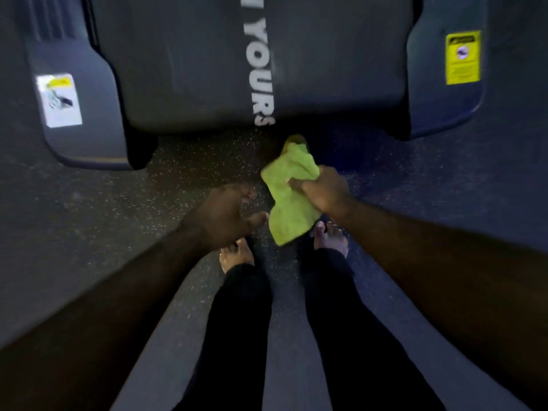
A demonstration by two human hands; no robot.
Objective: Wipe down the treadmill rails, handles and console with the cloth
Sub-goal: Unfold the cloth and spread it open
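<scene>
A lime-green cloth [289, 191] hangs crumpled from my right hand [321, 191], which pinches it at its right edge above the floor. My left hand [225, 213] hovers just left of the cloth with its fingers spread, touching nothing. The back end of the treadmill fills the top: a dark belt [184, 60] with white lettering, flanked by the left side rail [80, 114] and the right side rail [444, 96]. Both hands are below the belt's rear edge, apart from the machine. Handles and console are out of view.
A white sticker [59, 99] sits on the left rail, a yellow warning sticker [462, 57] on the right one. My bare feet [237, 255] and dark trouser legs stand on a speckled dark floor [189, 161] just behind the treadmill.
</scene>
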